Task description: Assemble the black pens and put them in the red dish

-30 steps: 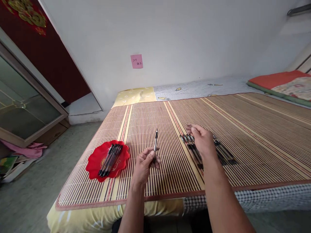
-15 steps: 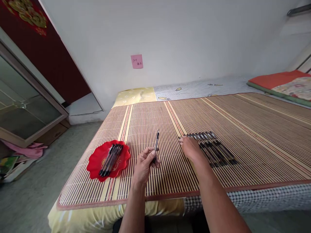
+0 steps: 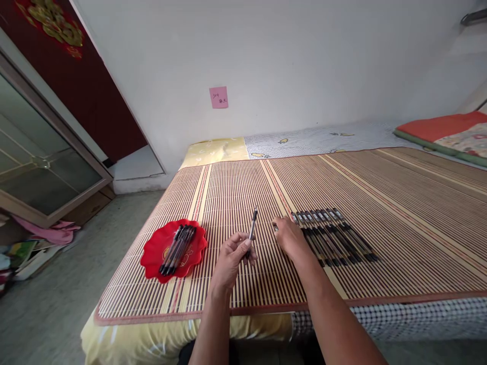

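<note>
Between the thumb and fingers of my left hand [image 3: 236, 251] is a pen [image 3: 253, 225], held upright with its bare tip and black grip pointing up. My right hand [image 3: 288, 234] is closed just to the right of it, apart from the pen. A small dark piece that looks like a pen cap [image 3: 276, 227] pokes out at its fingertips. Beside that hand, several capped pens [image 3: 340, 238] lie in a slanted row on the striped mat [image 3: 213, 203]. On the left, a red scalloped plate [image 3: 152, 253] carries a bundle of more pens [image 3: 178, 250].
The mat covers a bed with a yellow and checked sheet [image 3: 148, 339]. Folded bedding [image 3: 437, 131] lies at the far right. A pink note [image 3: 218, 97] is stuck on the white wall. Left of the bed are a glass door [image 3: 41, 157] and piled items on the floor.
My right hand has moved left, off the end of the pen row and closer to the pen in my left hand. The view has shifted slightly.
</note>
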A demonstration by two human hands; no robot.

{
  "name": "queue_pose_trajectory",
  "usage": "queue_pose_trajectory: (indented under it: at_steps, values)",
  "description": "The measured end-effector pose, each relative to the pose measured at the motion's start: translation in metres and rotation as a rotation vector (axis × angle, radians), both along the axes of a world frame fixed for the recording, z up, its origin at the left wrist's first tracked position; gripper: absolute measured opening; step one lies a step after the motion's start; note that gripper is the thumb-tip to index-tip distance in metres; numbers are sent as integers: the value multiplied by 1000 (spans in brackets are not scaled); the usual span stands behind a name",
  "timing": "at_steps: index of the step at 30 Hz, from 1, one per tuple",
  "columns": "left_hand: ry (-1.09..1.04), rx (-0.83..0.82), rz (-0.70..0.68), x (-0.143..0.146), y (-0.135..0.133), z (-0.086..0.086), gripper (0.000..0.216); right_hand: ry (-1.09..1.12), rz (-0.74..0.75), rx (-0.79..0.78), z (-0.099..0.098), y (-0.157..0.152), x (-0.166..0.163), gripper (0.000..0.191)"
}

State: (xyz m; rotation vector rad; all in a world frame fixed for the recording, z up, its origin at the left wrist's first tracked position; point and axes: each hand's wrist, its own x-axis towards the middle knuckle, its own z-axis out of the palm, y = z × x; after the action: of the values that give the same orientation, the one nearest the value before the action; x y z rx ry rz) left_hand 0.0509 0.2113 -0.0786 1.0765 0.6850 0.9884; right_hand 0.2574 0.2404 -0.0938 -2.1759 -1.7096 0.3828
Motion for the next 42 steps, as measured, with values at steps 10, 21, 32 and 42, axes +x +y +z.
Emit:
queue_pose_trajectory:
  at_steps: [10,21,32,42]
  values:
    - [15,2,-63,0,-1,2,28,500,83,244,18,-6,3,10]
    - [38,-5,-134,4,-4,7,34,1387,-30,648,57,-18,3,31]
    - [33,14,-162,2,-5,5,29,1318,191,390,59,-24,2,29]
    - [-13,29,-150,3,-4,-1,29,1218,322,263,58,-24,-2,25]
